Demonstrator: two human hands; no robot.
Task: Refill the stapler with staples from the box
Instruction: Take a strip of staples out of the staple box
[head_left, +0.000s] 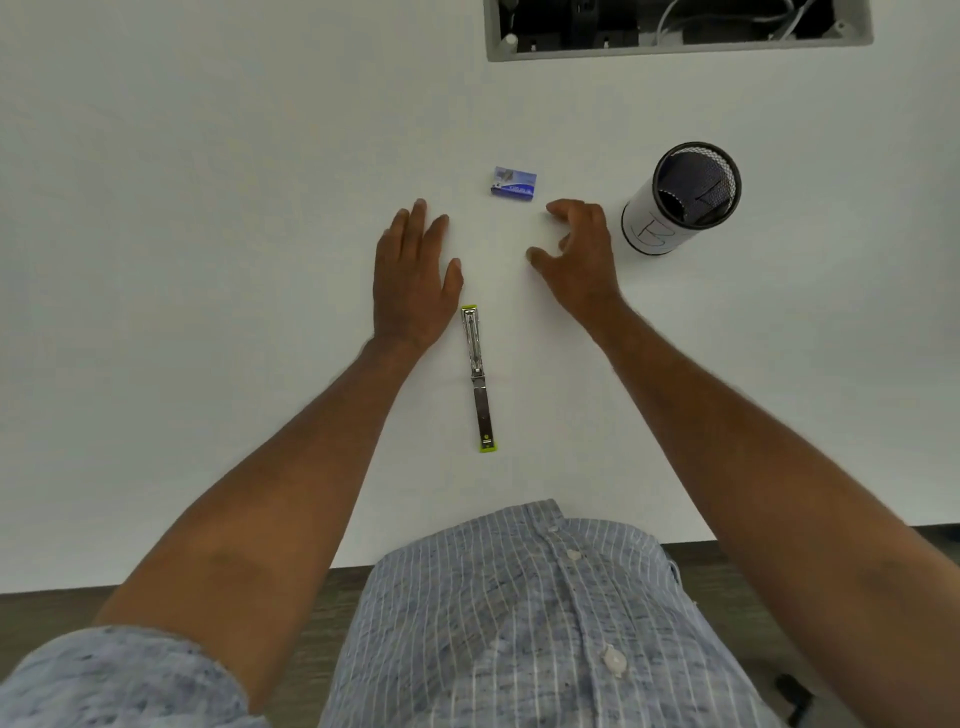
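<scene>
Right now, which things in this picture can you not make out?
- Box: head view, print too small and blurred to read; closed, so the staples are hidden.
- Stapler: swung open flat, channel too small to tell if loaded.
- Cup: dark mesh hides its bottom.
- Recess: cut off by the top edge.

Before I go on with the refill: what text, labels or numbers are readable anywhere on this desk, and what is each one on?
"B": a large handwritten letter, seen tilted, on the white paper wrap of the black mesh pen cup.
Small blue cardboard staple box: it carries print and a picture, too small and blurred to read.
Opened silver stapler with lime-green ends: no readable marking.
Nothing else legible.
</scene>
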